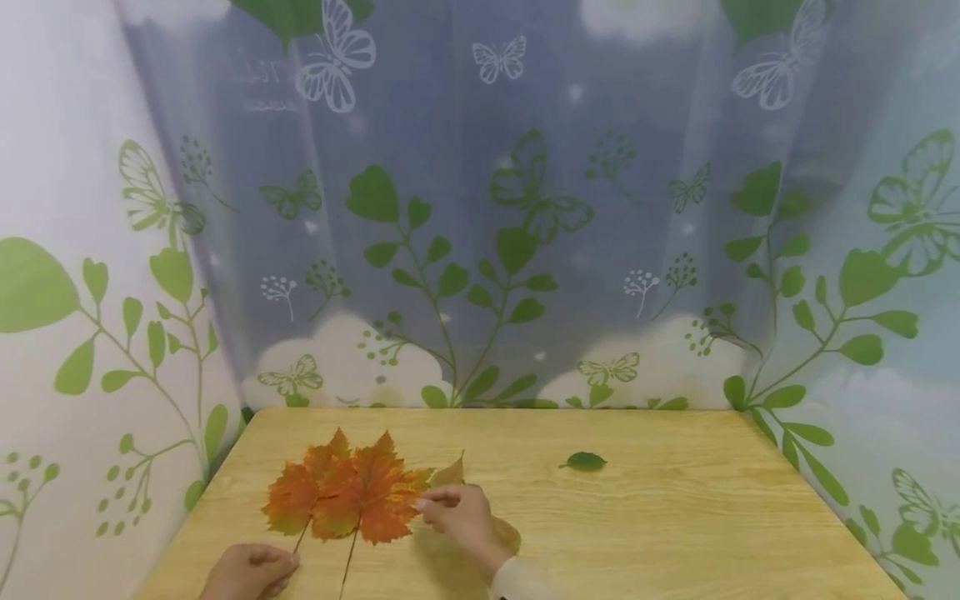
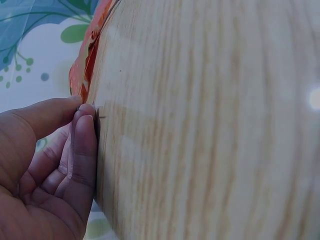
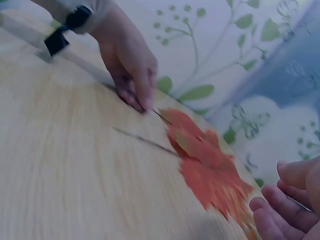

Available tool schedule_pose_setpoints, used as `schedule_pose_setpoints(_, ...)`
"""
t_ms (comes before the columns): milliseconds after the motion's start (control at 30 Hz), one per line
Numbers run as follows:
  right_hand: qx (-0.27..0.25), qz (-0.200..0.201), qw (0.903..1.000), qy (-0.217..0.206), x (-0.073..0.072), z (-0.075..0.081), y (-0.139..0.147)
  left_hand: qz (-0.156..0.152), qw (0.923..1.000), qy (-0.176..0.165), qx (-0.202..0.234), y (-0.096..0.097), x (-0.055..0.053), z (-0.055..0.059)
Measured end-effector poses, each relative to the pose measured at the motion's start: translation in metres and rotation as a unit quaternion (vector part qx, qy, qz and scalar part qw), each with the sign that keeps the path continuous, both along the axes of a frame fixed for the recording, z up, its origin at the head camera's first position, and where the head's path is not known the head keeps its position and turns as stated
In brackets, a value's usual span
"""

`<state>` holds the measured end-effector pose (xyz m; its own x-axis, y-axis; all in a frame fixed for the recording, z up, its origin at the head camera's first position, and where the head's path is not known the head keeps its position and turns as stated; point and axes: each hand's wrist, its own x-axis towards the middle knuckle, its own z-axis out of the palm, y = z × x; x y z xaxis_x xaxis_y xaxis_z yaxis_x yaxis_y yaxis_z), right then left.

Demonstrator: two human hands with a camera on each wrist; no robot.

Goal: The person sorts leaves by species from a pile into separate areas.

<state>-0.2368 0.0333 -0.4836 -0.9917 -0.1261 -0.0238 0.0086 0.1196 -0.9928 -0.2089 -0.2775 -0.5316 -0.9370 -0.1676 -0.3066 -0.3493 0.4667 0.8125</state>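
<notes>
Orange leaves [image 1: 378, 492] overlap; left hand [image 1: 251, 571] pinches one stem [image 1: 302, 534]; right hand [image 1: 462, 517] sits alongside, fingers loosely parted.

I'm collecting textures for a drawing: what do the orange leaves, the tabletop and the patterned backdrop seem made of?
Orange leaves: thin and mottled, with jagged edges; real leaf or printed fabric, I can't tell.
Tabletop: wood or wood-look laminate, seemingly smooth, showing streaky grain.
Patterned backdrop: probably fabric, perhaps thin plastic, fairly matte; soft vertical folds suggest a hanging sheet.
</notes>
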Motion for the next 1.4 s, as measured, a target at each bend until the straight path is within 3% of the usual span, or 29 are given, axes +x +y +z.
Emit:
schedule_pose_setpoints(267, 0.013, -0.012, 0.9997, 0.016, -0.012, -0.012, 0.076, -0.007, 1.0000, -0.001, -0.007, 0.004, -0.001, 0.002)
schedule_pose_setpoints(500, 0.101, -0.003, 0.9949, 0.005, -0.001, -0.015, 0.118, -0.004, 1.0000, 0.004, -0.008, 0.005, -0.001, 0.003)
schedule_pose_setpoints(600, 0.114, 0.003, 0.9935, -0.003, 0.006, -0.016, 0.129, -0.008, 0.9999, 0.001, -0.008, 0.005, -0.001, 0.004)
schedule_pose_setpoints(833, 0.131, 0.003, 0.9907, -0.036, 0.017, -0.026, 0.140, -0.008, 1.0000, 0.002, -0.002, 0.004, -0.003, 0.001)
schedule_pose_setpoints(1200, 0.104, -0.017, 0.9940, -0.031, 0.027, -0.036, 0.127, -0.001, 1.0000, 0.001, -0.010, 0.006, -0.001, 0.005)
schedule_pose_setpoints(1400, 0.071, -0.036, 0.9951, -0.058, 0.026, -0.036, 0.122, 0.003, 0.9998, 0.007, -0.018, 0.005, 0.001, 0.007)
